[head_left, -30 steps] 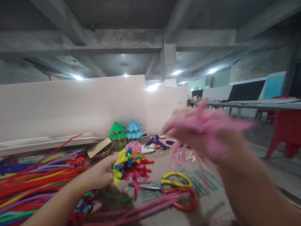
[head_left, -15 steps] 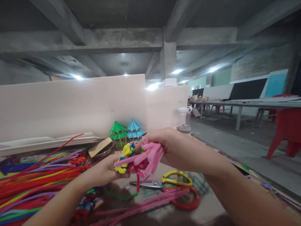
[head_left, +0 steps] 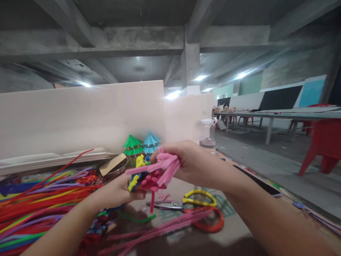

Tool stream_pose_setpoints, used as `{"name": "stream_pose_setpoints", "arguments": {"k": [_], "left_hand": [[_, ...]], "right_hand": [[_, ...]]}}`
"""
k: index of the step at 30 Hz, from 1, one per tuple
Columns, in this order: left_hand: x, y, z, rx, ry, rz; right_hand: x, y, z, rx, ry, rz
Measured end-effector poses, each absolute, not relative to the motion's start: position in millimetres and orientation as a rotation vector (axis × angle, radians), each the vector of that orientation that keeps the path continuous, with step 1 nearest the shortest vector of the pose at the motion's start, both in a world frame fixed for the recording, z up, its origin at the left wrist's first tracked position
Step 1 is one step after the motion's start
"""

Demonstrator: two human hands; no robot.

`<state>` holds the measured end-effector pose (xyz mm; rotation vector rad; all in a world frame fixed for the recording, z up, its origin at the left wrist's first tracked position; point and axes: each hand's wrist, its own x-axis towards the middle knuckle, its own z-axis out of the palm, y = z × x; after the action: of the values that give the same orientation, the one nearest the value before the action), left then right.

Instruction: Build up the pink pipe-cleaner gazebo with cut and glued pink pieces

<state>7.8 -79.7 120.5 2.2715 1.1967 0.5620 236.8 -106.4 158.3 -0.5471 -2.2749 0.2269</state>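
Observation:
Both hands meet at a bundle of bent pipe cleaners [head_left: 151, 179], mostly pink with yellow, blue and green pieces. My left hand [head_left: 118, 190] is closed around its left side, thumb underneath. My right hand [head_left: 183, 156] curls over the top right, gripping the pink pipe cleaners [head_left: 170, 169]; most of its fingertips are hidden behind them. Below the bundle lie scissors [head_left: 174, 205] with one yellow and one red handle loop. Long pink pipe cleaners [head_left: 160, 233] rest across the red loop, and a green pipe cleaner [head_left: 141, 219] lies left of them.
Many loose coloured pipe cleaners [head_left: 39, 206] spread over the left side. A green pagoda-like model [head_left: 131, 144] and a blue one [head_left: 151, 142] stand by the white board [head_left: 80, 117]. A clear bottle [head_left: 207, 137] stands behind my right hand. A phone-like dark slab [head_left: 257, 180] lies right.
The bundle and both hands have shifted slightly left, and the bundle has turned a little. My right hand is slightly higher in view. Both hands keep hold.

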Motion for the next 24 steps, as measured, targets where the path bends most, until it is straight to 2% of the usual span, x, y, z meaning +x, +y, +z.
{"name": "stream_pose_setpoints", "arguments": {"k": [11, 18, 24], "left_hand": [[6.0, -83.0, 120.6, 2.289, 1.176, 0.549], [9.1, -85.0, 124.7, 2.28, 1.123, 0.587], [6.7, -84.6, 123.0, 2.365, 1.238, 0.627]], "right_hand": [[233.9, -103.7, 156.8, -0.536, -2.319, 0.327], [231.5, -103.9, 151.4, -0.392, -2.243, 0.505], [228.7, -106.8, 149.9, -0.416, -2.229, 0.442]]}}
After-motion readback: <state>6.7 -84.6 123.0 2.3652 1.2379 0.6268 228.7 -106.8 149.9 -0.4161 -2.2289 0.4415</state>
